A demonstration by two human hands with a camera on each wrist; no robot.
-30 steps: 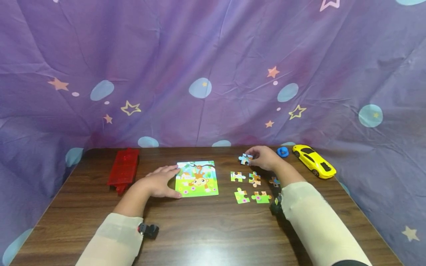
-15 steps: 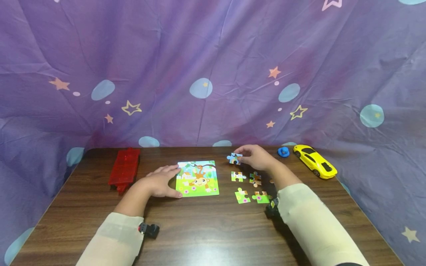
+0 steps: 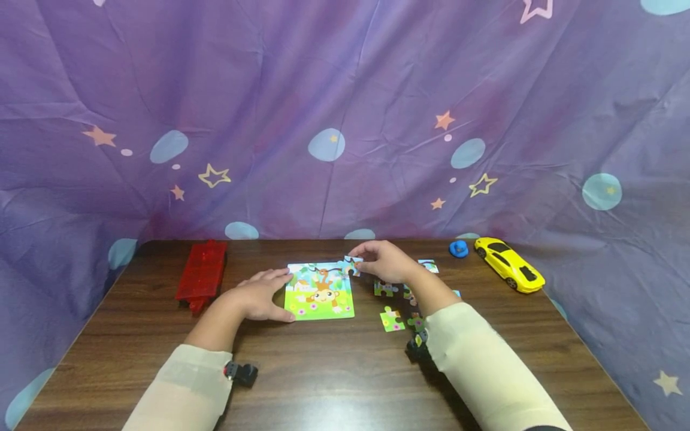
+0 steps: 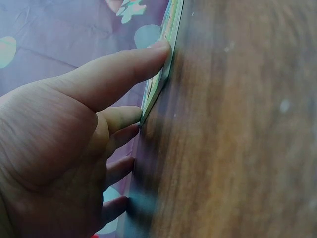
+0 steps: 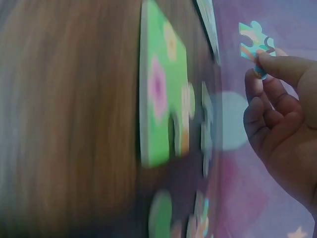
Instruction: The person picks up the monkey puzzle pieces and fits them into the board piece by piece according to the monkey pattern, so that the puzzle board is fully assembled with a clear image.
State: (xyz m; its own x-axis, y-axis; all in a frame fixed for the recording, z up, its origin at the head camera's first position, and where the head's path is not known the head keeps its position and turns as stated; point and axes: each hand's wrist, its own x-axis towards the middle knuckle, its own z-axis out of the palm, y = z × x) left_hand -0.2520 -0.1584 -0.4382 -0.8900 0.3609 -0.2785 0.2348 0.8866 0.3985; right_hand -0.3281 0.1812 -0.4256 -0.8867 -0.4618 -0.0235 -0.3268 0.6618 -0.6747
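A square monkey picture board [image 3: 318, 305] lies flat on the table in the head view. My left hand [image 3: 261, 297] rests at its left side, thumb on the near corner and a fingertip at the far one; the left wrist view shows the thumb [image 4: 124, 69] touching the board's edge. Between thumb and fingertips my right hand [image 3: 389, 263] pinches a blue jigsaw piece [image 3: 353, 261], held over the board's far right corner. In the right wrist view that jigsaw piece [image 5: 253, 43] is raised off the table. Several loose pieces, like the green one [image 3: 392, 319], lie right of the board, partly hidden by my right arm.
A red translucent plastic toy part [image 3: 203, 272] lies at the left. Toward the back right are a small blue object [image 3: 459, 249] and a yellow toy car [image 3: 508, 263]. A purple patterned curtain [image 3: 323, 90] hangs behind the wooden table [image 3: 302, 383].
My right hand has carried the pinched jigsaw piece leftward, from the far right pieces to the board's far right corner. The left hand stays on the board's left side.
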